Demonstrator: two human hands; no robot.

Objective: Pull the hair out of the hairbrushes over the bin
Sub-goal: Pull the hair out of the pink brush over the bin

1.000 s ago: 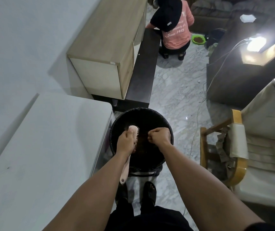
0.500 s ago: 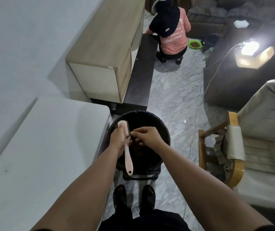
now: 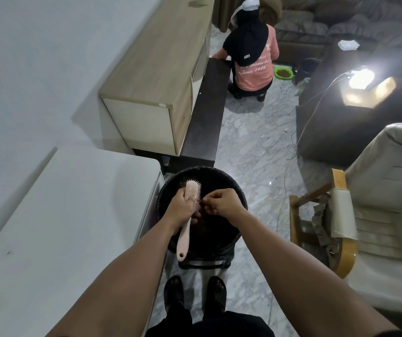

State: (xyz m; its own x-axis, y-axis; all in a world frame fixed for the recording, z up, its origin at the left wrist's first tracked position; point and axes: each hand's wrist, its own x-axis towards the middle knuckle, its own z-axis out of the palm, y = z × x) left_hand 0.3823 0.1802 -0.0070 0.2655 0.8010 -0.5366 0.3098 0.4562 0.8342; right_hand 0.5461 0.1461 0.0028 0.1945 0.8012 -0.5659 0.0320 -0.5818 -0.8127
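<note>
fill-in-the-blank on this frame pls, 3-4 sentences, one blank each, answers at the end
1. The pink hairbrush is held in the ____ hand.
2. Both hands work above the black ____.
3. The right hand has its fingertips at the brush's ____.
4. The brush's handle points ____ the person holding it.

Answers: left; bin; bristles; toward

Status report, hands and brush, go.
Left hand gripping pink hairbrush over black bin. Right hand pinching at the bristles. Nothing blocking the bin.
</note>
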